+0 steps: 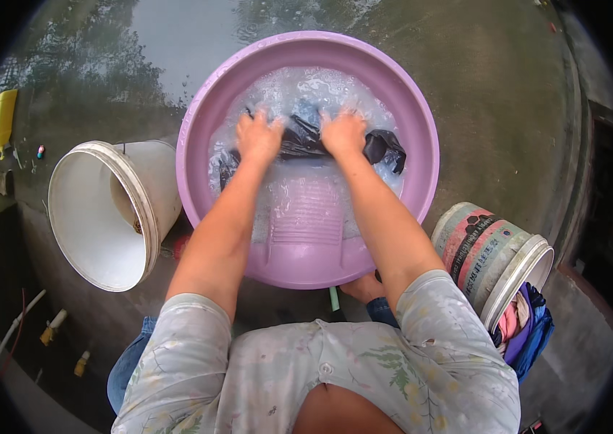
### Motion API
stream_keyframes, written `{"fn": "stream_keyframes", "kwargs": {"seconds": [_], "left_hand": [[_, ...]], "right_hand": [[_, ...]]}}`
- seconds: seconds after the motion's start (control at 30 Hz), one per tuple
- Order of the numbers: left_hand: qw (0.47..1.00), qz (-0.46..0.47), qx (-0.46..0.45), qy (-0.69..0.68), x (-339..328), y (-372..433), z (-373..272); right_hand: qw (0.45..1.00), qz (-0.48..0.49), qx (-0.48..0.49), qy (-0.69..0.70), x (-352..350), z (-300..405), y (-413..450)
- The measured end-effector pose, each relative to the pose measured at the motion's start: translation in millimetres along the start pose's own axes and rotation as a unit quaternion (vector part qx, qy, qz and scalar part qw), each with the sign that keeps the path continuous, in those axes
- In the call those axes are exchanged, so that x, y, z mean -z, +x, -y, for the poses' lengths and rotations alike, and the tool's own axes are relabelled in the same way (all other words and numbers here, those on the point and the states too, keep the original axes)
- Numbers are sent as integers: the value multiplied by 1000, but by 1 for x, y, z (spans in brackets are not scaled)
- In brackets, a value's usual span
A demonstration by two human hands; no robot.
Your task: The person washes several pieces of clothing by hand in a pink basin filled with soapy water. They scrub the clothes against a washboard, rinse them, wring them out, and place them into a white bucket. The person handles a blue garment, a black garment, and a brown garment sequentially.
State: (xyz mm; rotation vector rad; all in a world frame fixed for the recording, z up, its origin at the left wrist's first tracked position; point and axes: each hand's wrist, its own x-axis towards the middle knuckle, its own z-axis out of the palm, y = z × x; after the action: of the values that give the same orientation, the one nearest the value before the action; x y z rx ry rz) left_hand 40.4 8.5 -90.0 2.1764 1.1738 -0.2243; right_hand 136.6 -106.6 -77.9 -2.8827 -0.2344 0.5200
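A round purple plastic washtub (309,274) with a ribbed washboard (306,217) moulded into its near side holds cloudy, sudsy water. Dark wet cloth (304,138) lies across the water, bunched at its right end. My left hand (259,135) grips the cloth left of the middle, its fingertips blurred and partly in the suds. To the right, my right hand (344,132) grips the same cloth, fingers also blurred by motion and foam. A stretch of the cloth spans between both hands.
An open white plastic bucket (149,200) lies tilted left of the tub. Right of it stands a printed bucket (480,252) with colourful clothes (526,325) hanging over its rim. A yellow bottle (3,119) is at the far left on the wet concrete floor (491,108).
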Motion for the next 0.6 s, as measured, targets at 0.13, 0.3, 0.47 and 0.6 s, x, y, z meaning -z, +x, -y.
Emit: {"fn": "stream_keyframes", "kwargs": {"seconds": [0.13, 0.3, 0.47, 0.6], "left_hand": [[978, 123, -157, 53, -21, 14, 7], [955, 141, -229, 126, 1, 55, 28], [988, -46, -104, 108, -19, -2, -29], [956, -17, -270, 110, 29, -4, 11]], "right_hand": [[948, 188, 249, -59, 0, 5, 9], [988, 96, 91, -81, -25, -31, 69], [989, -35, 91, 114, -47, -29, 23], [986, 3, 157, -63, 41, -65, 14]]}}
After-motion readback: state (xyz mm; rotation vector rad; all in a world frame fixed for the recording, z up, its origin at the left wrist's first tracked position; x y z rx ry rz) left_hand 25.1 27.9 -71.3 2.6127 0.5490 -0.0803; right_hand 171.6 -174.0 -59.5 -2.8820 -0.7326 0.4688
